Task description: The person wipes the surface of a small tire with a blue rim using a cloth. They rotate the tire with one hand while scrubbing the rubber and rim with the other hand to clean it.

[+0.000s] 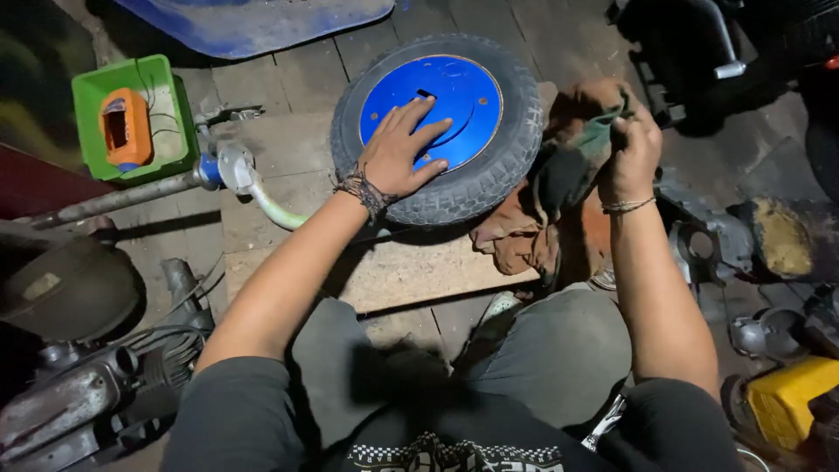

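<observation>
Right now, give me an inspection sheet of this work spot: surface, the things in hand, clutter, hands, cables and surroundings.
Surface: worn floor slabs with a wooden board under the wheel.
Things in hand: small wheel, black tyre on a blue rim, lying flat; dirty rag bunched against its right edge.
Clutter: green box holding an orange part; metal pipe; yellow object.
Hands: left hand flat on the blue rim, fingers spread; right hand gripping the rag.
Cables: thin wires in the green box; dark leads by the engine.
Surroundings: dim; blue sheet at top, dark machine parts at right.
</observation>
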